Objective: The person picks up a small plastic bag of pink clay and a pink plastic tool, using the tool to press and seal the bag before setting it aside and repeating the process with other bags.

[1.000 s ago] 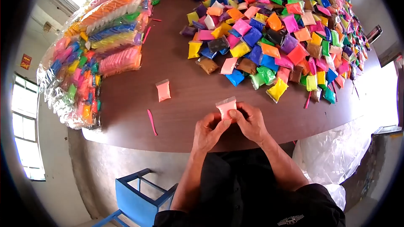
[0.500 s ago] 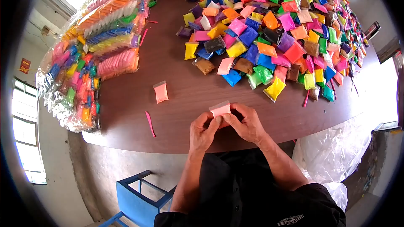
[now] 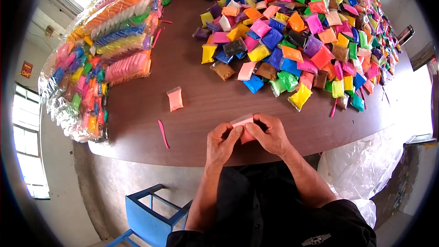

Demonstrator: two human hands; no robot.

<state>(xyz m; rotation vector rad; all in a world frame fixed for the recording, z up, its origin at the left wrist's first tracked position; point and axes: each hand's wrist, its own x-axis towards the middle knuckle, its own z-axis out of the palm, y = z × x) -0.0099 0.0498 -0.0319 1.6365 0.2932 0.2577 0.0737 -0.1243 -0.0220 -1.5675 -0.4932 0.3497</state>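
Observation:
Between both hands, above the table's near edge, I hold a small light-pink packet (image 3: 247,136) in a clear wrapper. My left hand (image 3: 222,142) pinches its left side, and my right hand (image 3: 269,136) pinches its right side, thumbs on the near face. Parts of the packet are hidden behind my fingers. Another salmon-pink packet (image 3: 175,99) lies flat on the brown table (image 3: 206,105), up and left of my hands. Left of my left hand is a thin pink plastic stick (image 3: 163,133).
A big heap of colourful packets (image 3: 283,36) covers the far right. Large clear bags of sorted packets (image 3: 119,41) stand at the left. A blue chair (image 3: 148,217) is below the table, and a clear plastic bag (image 3: 361,164) hangs at the right edge.
The packet has tilted and sits slightly lower in my hands; more of its pink lower part shows between my thumbs. Both hands keep their pinch, the right shifted a little.

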